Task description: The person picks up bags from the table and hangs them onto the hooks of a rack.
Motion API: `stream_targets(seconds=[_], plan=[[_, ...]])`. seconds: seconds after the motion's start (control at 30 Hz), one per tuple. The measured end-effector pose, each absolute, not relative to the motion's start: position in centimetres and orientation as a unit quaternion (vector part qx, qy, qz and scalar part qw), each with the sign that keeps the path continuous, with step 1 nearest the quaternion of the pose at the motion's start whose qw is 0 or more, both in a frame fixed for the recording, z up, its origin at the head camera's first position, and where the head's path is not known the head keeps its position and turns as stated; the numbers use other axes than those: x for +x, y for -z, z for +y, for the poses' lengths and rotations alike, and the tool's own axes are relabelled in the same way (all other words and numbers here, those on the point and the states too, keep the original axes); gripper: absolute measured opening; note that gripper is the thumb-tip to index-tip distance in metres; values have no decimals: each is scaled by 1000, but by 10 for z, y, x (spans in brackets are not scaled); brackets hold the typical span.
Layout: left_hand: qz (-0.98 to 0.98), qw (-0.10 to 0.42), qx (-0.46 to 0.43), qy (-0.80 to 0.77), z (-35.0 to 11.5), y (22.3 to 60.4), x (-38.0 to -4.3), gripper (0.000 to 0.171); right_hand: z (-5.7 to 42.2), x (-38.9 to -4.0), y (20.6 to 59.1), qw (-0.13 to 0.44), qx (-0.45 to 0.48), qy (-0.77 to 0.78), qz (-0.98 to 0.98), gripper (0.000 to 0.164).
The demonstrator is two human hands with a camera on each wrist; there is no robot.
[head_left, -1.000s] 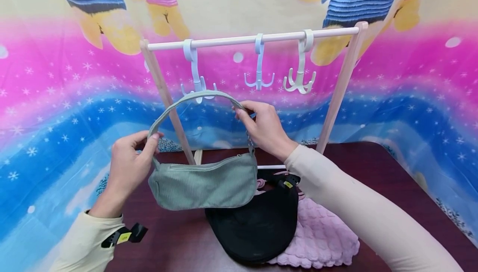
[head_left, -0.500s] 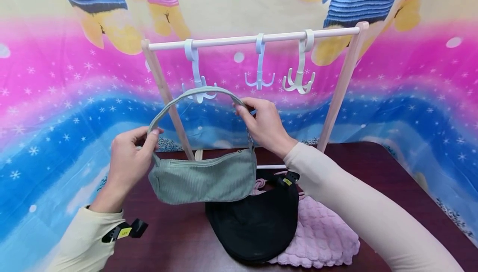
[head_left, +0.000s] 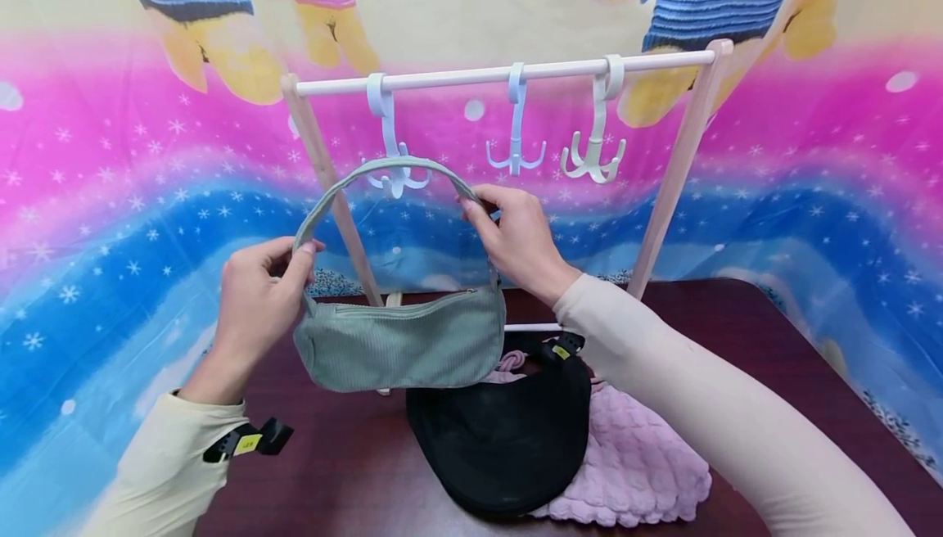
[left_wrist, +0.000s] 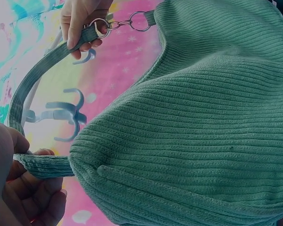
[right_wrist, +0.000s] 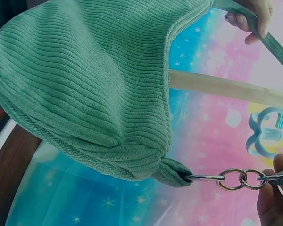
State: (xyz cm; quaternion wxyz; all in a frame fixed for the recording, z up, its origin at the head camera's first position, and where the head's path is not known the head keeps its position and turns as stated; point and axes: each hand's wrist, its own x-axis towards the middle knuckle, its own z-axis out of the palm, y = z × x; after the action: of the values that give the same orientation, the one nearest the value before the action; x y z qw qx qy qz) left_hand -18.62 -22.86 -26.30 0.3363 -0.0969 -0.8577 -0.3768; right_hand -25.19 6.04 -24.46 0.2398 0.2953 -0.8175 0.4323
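A green corduroy handbag [head_left: 401,345] hangs in the air in front of a rack, its strap arched upward. My left hand [head_left: 258,300] pinches the strap near the bag's left end. With thumb and fingers, my right hand [head_left: 523,238] pinches the strap's other end, just by the metal rings [right_wrist: 231,179] that join it to the bag. The top of the strap overlaps the left blue claw hook [head_left: 396,169] in the head view. In the left wrist view the ribbed side of the bag [left_wrist: 193,117] fills most of the picture.
The wooden rack [head_left: 501,74] carries another blue hook [head_left: 516,128] and a cream hook [head_left: 593,132] to the right. Below, a black bag [head_left: 501,447] lies on the dark red table [head_left: 309,471], partly over a pink quilted bag [head_left: 641,463]. A printed cloth backdrop [head_left: 110,218] stands behind.
Both hands have raised the green handbag a little, and the strap's top now overlaps the left hook's prongs higher up. Both grips on the strap are unchanged.
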Motion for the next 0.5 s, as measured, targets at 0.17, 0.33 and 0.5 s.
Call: stream_targets(seconds=[0.17,0.33,0.5], plan=[[-854,339,-99,383,-230,261,-190,33,56,-253,242,243,293,-433,-817,19],[-853,341,-99,382,-231,260,-193,32,52,-253,240,242,289,-431,-820,18],[-853,337,-101,384,-232,261,-196,34,50,-255,239,240,285,-431,-822,19]])
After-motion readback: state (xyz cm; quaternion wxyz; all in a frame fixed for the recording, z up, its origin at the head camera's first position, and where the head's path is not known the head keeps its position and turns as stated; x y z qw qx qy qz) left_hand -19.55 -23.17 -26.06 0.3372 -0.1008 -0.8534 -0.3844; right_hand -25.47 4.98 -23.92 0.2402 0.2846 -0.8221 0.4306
